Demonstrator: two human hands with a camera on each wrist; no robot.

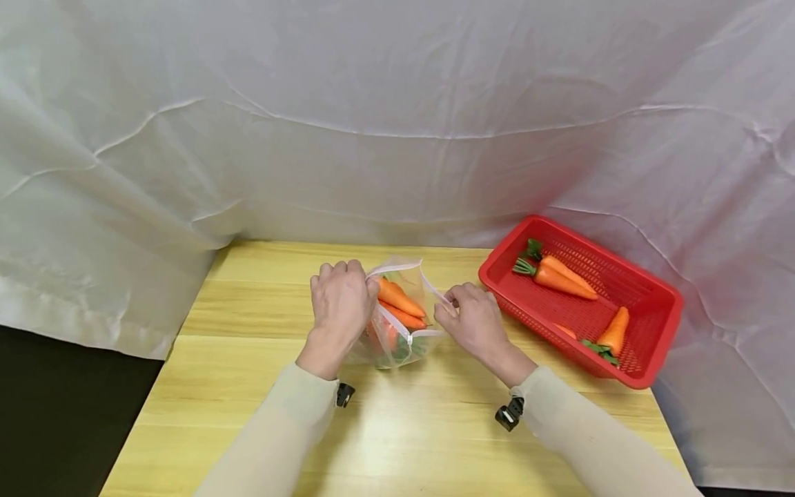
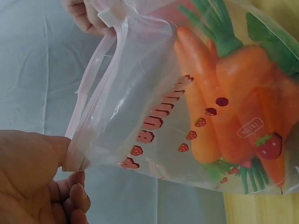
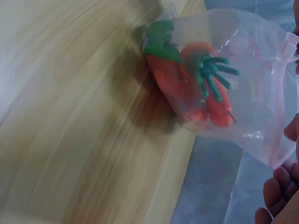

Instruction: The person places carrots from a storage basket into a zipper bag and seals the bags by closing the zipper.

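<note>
A clear zip bag (image 1: pixel 404 345) with pink edging stands on the table, its mouth spread apart. Inside it lie several carrots (image 2: pixel 245 98) with green tops, pressed together at the bottom; red strawberry prints mark the plastic. My left hand (image 1: pixel 343 297) pinches one end of the bag's rim between thumb and fingers, as the left wrist view shows. On the opposite side, my right hand (image 1: pixel 477 321) pinches the other end of the rim. A zip slider (image 2: pixel 112 16) sits on the edging near the right hand in the left wrist view.
To the right, a red plastic basket (image 1: pixel 509 304) stands at an angle on the wooden table (image 1: pixel 248 400). Several carrots (image 1: pixel 562 279) lie in it, one partly hidden by the near wall. A pale grey curtain (image 1: pixel 397 138) hangs behind the table.
</note>
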